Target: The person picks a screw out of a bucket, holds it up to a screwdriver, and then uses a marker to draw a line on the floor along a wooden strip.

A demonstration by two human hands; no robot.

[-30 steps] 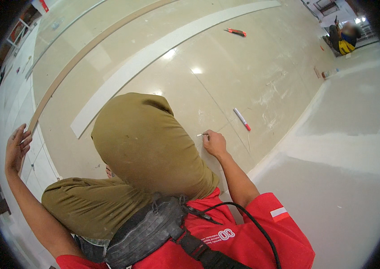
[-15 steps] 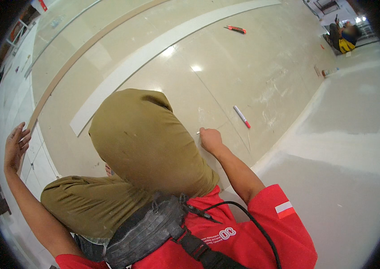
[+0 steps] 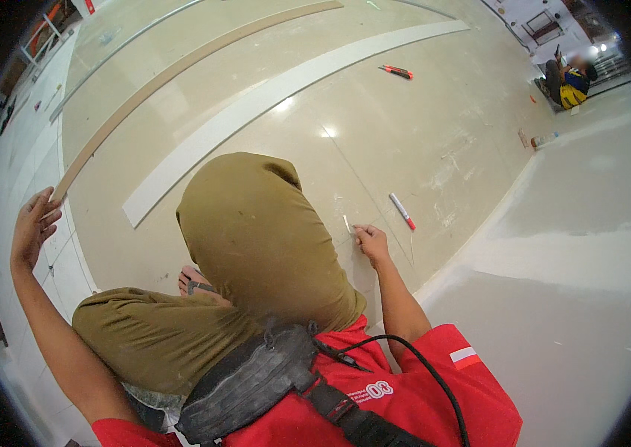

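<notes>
My left hand (image 3: 35, 227) is at the far left, its curled fingers around the near end of a long brown strip (image 3: 144, 86). The strip's end is partly hidden behind these fingers. Right of my raised knee, my right hand (image 3: 372, 243) pinches a small thin white piece (image 3: 346, 224), too small to name, just above the floor. A white marker with a red cap (image 3: 403, 211) lies close beyond that hand. Between the brown strip and my knee lies a long white board (image 3: 211, 138), flat on the floor.
A red and black utility knife (image 3: 396, 72) lies farther off on the beige floor (image 3: 315, 175). A pale wall (image 3: 539, 305) borders it on the right. A bottle (image 3: 545, 139) lies by the wall's base. A person (image 3: 572, 82) sits at the far right. A thin metal bar (image 3: 122, 48) lies far left.
My right hand has shifted slightly right, the white piece still at its fingertips. My left hand stays at the strip's end. The view has tilted a little, showing the strip's far end.
</notes>
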